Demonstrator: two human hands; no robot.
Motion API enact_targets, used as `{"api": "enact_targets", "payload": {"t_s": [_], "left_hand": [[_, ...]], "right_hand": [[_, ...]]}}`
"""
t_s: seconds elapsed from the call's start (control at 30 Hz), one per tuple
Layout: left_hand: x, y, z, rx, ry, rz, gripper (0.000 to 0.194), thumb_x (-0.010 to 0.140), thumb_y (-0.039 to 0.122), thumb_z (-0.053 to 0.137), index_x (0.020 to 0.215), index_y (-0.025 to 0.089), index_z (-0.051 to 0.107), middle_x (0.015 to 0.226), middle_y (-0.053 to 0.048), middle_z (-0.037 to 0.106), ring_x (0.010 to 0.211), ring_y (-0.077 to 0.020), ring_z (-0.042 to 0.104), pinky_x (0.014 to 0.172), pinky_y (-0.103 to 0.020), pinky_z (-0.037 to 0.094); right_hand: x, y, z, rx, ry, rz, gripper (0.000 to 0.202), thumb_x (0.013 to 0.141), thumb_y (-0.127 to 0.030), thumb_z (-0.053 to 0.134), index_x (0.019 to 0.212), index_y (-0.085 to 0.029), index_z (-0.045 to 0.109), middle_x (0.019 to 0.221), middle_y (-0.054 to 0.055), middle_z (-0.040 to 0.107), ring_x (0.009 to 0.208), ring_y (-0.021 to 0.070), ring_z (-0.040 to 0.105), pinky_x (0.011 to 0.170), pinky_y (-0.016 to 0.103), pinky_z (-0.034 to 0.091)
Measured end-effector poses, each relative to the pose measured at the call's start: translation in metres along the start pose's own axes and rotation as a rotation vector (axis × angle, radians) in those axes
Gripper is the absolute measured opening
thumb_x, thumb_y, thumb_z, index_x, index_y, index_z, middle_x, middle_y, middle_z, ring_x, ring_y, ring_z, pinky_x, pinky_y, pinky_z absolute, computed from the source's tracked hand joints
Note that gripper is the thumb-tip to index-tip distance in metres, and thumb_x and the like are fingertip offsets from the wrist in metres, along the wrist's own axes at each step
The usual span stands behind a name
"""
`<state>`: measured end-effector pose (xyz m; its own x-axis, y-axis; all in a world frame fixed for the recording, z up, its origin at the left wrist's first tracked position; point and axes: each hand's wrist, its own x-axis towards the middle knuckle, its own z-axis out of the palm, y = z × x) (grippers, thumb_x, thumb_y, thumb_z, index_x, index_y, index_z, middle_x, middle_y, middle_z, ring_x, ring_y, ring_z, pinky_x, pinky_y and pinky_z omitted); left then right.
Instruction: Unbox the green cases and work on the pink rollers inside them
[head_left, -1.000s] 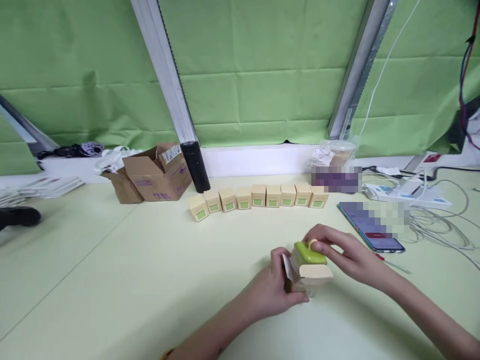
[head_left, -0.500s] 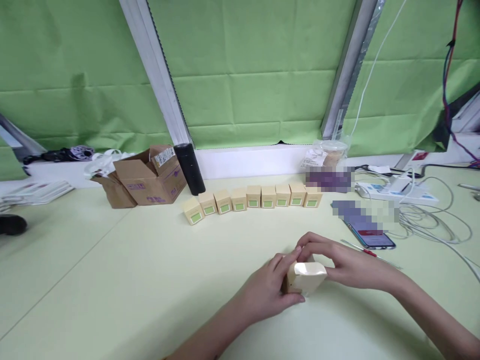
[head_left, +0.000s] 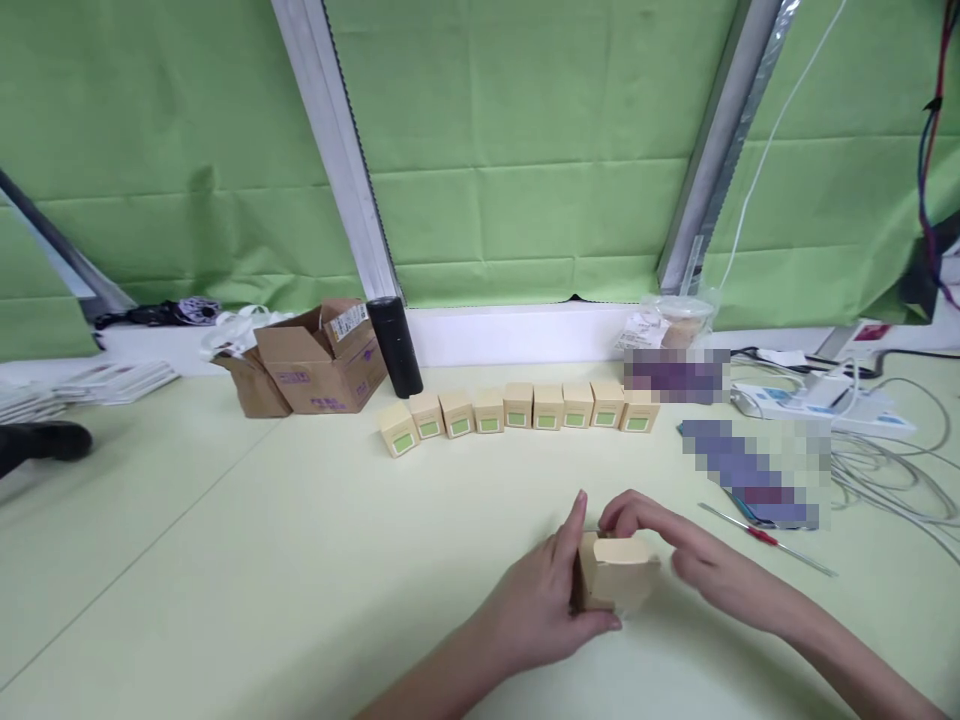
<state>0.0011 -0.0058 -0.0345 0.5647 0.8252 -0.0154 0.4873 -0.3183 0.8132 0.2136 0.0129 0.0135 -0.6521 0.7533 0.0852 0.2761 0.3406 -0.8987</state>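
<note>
2 hands, w/ 1 small tan box (head_left: 624, 578) btwn, approx 5 o'clock from the view's mid. L hand (head_left: 536, 600) hugs the box w/ thumb & fingers, 1 finger poking up. R hand (head_left: 716, 568) has bent fingers by the box's far top edge; can't tell if they grip it. Clock from that box: 11 o'clock, 9 tan-and-green boxes (head_left: 518, 403) in 1 bent row. 10 o'clock, 1 open brown carton (head_left: 322, 378) & 1 black tube (head_left: 395, 347) beside it. 2 o'clock, 1 phone (head_left: 750, 480), mostly blurred. Nearly 3, 1 thin rod (head_left: 763, 536) w/ red mid-part.
</note>
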Motion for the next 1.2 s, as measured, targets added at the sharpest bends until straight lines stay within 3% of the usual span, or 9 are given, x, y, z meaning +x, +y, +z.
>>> {"api": "enact_targets", "payload": {"t_s": [0.07, 0.17, 0.3, 0.4, 0.57, 0.63, 0.8, 1.07, 1.2], "left_hand": [[0.000, -0.002, 0.001, -0.019, 0.010, -0.020, 0.115, 0.071, 0.033, 0.070, 0.142, 0.027, -0.019, 0.137, -0.013, 0.045, 0.121, -0.0299, 0.046, 0.097, -0.045, 0.038], [0.001, -0.004, 0.003, -0.045, 0.038, -0.053, 0.118, 0.071, 0.036, 0.069, 0.140, 0.025, -0.026, 0.135, -0.016, 0.045, 0.114, -0.0303, 0.051, 0.092, -0.044, 0.042], [0.001, -0.004, 0.002, -0.022, 0.036, -0.001, 0.112, 0.072, 0.034, 0.069, 0.143, 0.025, -0.017, 0.141, -0.014, 0.040, 0.125, -0.0295, 0.042, 0.100, -0.044, 0.036], [0.001, -0.002, 0.000, 0.008, 0.045, 0.048, 0.109, 0.071, 0.033, 0.069, 0.145, 0.024, -0.011, 0.146, -0.013, 0.034, 0.129, -0.0276, 0.038, 0.103, -0.042, 0.034], [0.002, -0.001, -0.002, 0.161, 0.025, 0.058, 0.107, 0.071, 0.033, 0.068, 0.146, 0.023, -0.008, 0.137, -0.013, 0.046, 0.116, -0.0301, 0.049, 0.096, -0.045, 0.040], [0.003, -0.002, -0.002, 0.235, 0.025, 0.074, 0.107, 0.070, 0.035, 0.068, 0.146, 0.022, -0.007, 0.136, -0.015, 0.046, 0.116, -0.0318, 0.049, 0.096, -0.047, 0.039], [0.003, -0.005, -0.002, 0.272, 0.033, 0.088, 0.110, 0.072, 0.040, 0.066, 0.144, 0.023, -0.015, 0.139, -0.015, 0.042, 0.117, -0.0324, 0.048, 0.095, -0.046, 0.039], [0.003, -0.004, 0.000, 0.297, 0.043, 0.045, 0.118, 0.070, 0.041, 0.069, 0.142, 0.020, -0.023, 0.125, -0.015, 0.054, 0.107, -0.0324, 0.053, 0.088, -0.047, 0.043], [0.002, -0.003, -0.001, 0.308, 0.056, 0.080, 0.113, 0.071, 0.037, 0.069, 0.143, 0.025, -0.017, 0.131, -0.014, 0.050, 0.110, -0.0307, 0.051, 0.091, -0.046, 0.041]], "right_hand": [[0.001, 0.002, 0.002, -0.038, 0.043, 0.039, 0.033, 0.087, -0.051, 0.048, 0.107, -0.026, 0.053, 0.112, 0.007, 0.054, 0.106, 0.0249, 0.051, 0.091, 0.039, 0.043], [0.002, 0.003, 0.007, -0.077, 0.113, 0.078, 0.033, 0.089, -0.044, 0.049, 0.118, -0.028, 0.051, 0.115, 0.006, 0.055, 0.109, 0.0239, 0.051, 0.092, 0.038, 0.043], [0.002, 0.001, 0.010, -0.111, 0.069, 0.031, 0.029, 0.092, -0.040, 0.046, 0.117, -0.028, 0.056, 0.104, 0.005, 0.058, 0.100, 0.0217, 0.056, 0.089, 0.036, 0.044], [0.002, 0.000, 0.010, -0.128, 0.071, -0.004, 0.033, 0.092, -0.037, 0.047, 0.125, -0.030, 0.050, 0.112, 0.006, 0.056, 0.106, 0.0212, 0.053, 0.091, 0.036, 0.043], [0.003, -0.001, 0.009, -0.276, -0.007, -0.143, 0.027, 0.093, -0.033, 0.045, 0.117, -0.026, 0.056, 0.119, 0.008, 0.052, 0.111, 0.0219, 0.050, 0.095, 0.035, 0.041], [0.004, -0.002, 0.011, -0.289, 0.006, -0.126, 0.025, 0.094, -0.034, 0.042, 0.110, -0.024, 0.059, 0.115, 0.009, 0.054, 0.107, 0.0225, 0.052, 0.091, 0.036, 0.043], [0.007, -0.001, 0.019, -0.081, 0.111, 0.070, 0.029, 0.094, -0.040, 0.040, 0.115, -0.025, 0.054, 0.113, 0.007, 0.058, 0.108, 0.0221, 0.053, 0.093, 0.037, 0.042], [0.014, 0.013, 0.024, 0.048, 0.229, 0.086, 0.037, 0.091, -0.047, 0.045, 0.100, -0.021, 0.069, 0.094, 0.007, 0.064, 0.091, 0.0224, 0.059, 0.081, 0.035, 0.046], [0.016, 0.018, 0.027, 0.169, 0.257, 0.165, 0.038, 0.086, -0.051, 0.051, 0.097, -0.020, 0.071, 0.096, 0.008, 0.066, 0.093, 0.0240, 0.060, 0.079, 0.035, 0.047]]}}
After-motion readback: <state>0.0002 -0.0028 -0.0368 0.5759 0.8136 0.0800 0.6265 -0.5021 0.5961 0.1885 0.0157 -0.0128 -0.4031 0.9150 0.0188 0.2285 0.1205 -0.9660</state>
